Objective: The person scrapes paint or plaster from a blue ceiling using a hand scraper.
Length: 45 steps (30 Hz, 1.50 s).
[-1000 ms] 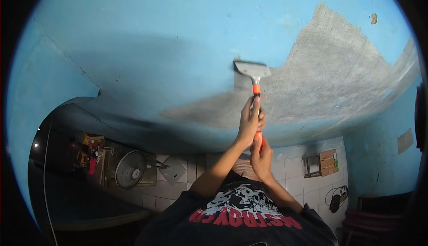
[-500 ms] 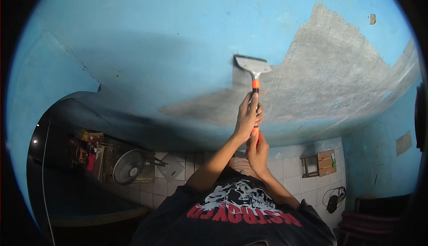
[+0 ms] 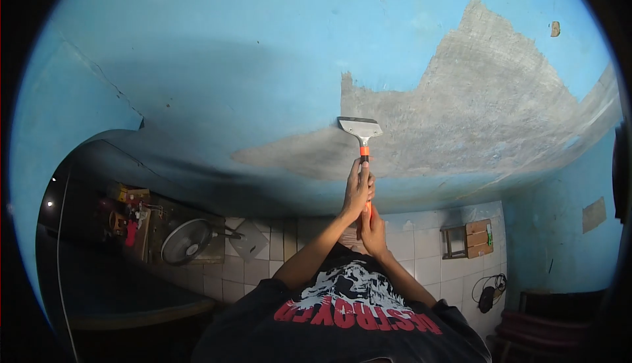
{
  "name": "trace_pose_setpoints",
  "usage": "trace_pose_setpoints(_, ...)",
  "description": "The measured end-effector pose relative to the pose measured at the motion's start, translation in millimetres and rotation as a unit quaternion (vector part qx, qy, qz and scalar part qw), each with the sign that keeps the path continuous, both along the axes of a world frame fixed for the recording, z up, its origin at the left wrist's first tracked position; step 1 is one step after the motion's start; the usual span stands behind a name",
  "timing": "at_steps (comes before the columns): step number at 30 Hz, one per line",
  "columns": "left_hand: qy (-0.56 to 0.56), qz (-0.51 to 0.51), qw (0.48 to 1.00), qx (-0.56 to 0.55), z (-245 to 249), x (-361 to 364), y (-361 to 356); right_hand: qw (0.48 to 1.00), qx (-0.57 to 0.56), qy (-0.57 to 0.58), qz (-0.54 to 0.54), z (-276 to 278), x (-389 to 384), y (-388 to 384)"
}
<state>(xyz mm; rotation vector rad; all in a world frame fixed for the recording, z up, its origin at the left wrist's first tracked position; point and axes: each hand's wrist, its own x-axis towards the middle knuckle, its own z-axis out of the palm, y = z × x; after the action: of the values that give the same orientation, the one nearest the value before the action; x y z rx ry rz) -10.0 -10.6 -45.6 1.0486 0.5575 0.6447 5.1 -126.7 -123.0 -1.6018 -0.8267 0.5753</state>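
A long-handled paint scraper with a wide metal head and an orange and black handle stands upright against the wall. Its blade lies on the bare grey patch, close to the left edge where blue paint begins. My left hand is closed round the upper handle, below the orange collar. Lower down, my right hand grips the handle's orange end, which the fingers partly hide.
Below, a fan stands on the tiled floor at left, near a cluttered shelf. At right are a small wooden stool and a coiled black cable. A dark arched opening lies far left.
Both hands have drawn the scraper downward and slightly left along the wall. A narrow grey strip with a ragged top, previously behind the blade, now shows above it.
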Motion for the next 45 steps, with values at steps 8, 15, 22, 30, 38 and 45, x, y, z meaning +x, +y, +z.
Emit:
trace_pose_setpoints(8, 0.063, 0.014, 0.998, -0.006, -48, -4, 6, 0.985, -0.009, 0.142, 0.093, -70, 5, 10)
trace_pose_setpoints(15, 0.04, 0.015, 0.999, 0.004, -20, -6, 9, 1.0, 0.026, 0.001, -0.011, -48, -10, 26)
trace_pose_setpoints(22, 0.086, 0.009, 0.996, 0.028, -40, -11, 18, 1.0, -0.007, -0.006, 0.009, -35, -18, 26)
trace_pose_setpoints(30, 0.042, -0.023, 0.997, 0.052, 6, -9, 31, 0.998, -0.017, 0.047, -0.025, -7, -16, 38)
trace_pose_setpoints(38, 0.028, -0.098, 0.994, 0.043, 5, -3, 18, 0.99, 0.002, 0.136, -0.041, 18, -14, 20)
trace_pose_setpoints(45, -0.054, -0.121, 0.987, 0.091, 75, 18, 21, 0.995, 0.031, 0.002, -0.093, 67, 7, 29)
